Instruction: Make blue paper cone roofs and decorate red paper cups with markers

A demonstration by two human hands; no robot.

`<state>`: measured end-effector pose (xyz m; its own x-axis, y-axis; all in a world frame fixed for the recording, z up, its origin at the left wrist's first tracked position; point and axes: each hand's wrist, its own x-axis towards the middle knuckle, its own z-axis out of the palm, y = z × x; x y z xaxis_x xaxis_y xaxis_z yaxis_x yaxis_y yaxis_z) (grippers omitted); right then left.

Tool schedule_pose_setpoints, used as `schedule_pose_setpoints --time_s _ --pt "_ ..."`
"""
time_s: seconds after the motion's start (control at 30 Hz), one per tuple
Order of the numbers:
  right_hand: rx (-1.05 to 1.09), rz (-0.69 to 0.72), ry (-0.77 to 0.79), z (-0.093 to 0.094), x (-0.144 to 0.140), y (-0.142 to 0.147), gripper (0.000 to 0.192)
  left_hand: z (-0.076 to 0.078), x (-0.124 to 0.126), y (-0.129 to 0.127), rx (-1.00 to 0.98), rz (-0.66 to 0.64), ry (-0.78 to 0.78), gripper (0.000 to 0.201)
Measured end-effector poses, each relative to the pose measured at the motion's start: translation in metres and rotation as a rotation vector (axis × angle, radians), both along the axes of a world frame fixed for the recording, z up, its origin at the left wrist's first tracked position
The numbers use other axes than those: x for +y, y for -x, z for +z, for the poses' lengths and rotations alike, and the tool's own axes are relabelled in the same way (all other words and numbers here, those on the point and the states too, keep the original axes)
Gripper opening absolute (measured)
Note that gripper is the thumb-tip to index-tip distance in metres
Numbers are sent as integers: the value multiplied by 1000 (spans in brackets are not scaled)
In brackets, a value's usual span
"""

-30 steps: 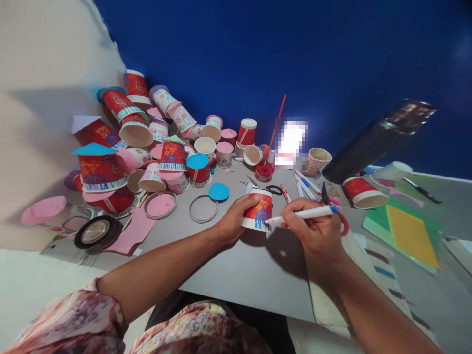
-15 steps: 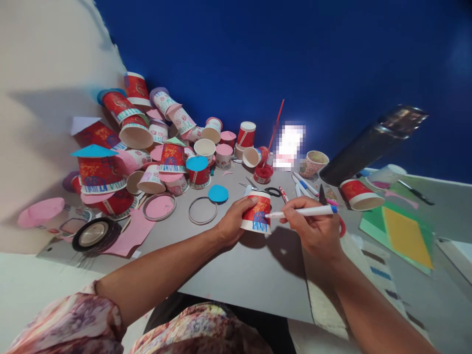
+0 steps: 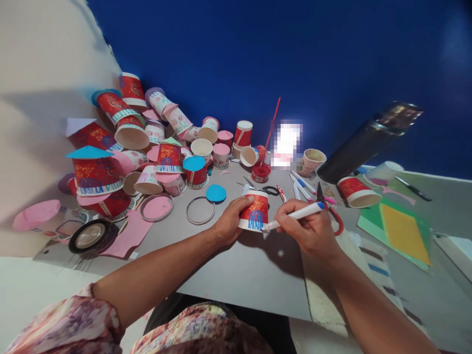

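An upside-down red paper cup (image 3: 255,211) stands on the grey table (image 3: 236,265), with blue strokes drawn along its white rim. My left hand (image 3: 230,222) grips it from the left side. My right hand (image 3: 308,228) holds a white marker with a blue end (image 3: 295,215); its tip touches the cup's lower right rim.
A heap of decorated cups (image 3: 147,142) fills the back left. A tape roll (image 3: 90,236), pink paper (image 3: 129,231), two rings (image 3: 201,210), a blue disc (image 3: 216,193), scissors (image 3: 263,189), loose markers (image 3: 306,187), a dark flask (image 3: 365,142), another red cup (image 3: 357,191) and green-yellow sheets (image 3: 401,228) lie around.
The marker tip rose up the cup's side half a second ago and is now back down at the lower rim. The left hand kept its grip on the cup.
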<state>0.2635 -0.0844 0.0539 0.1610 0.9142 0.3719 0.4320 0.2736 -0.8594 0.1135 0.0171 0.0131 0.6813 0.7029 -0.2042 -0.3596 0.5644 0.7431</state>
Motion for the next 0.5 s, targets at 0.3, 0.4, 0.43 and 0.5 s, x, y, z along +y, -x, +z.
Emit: schedule_pose_setpoints --time_s 0.3,0.4,0.43,0.5 --pt "268 -4 61 -2 3 -8 27 3 0 1 -5 7 11 31" --pt "420 -127 -22 -1 7 -12 27 6 0 1 24 4 86 31" --pt "451 -150 -31 -1 8 -13 28 7 0 1 32 6 110 31" --pt "479 -149 -17 -1 9 -13 29 8 0 1 27 -3 136 31"
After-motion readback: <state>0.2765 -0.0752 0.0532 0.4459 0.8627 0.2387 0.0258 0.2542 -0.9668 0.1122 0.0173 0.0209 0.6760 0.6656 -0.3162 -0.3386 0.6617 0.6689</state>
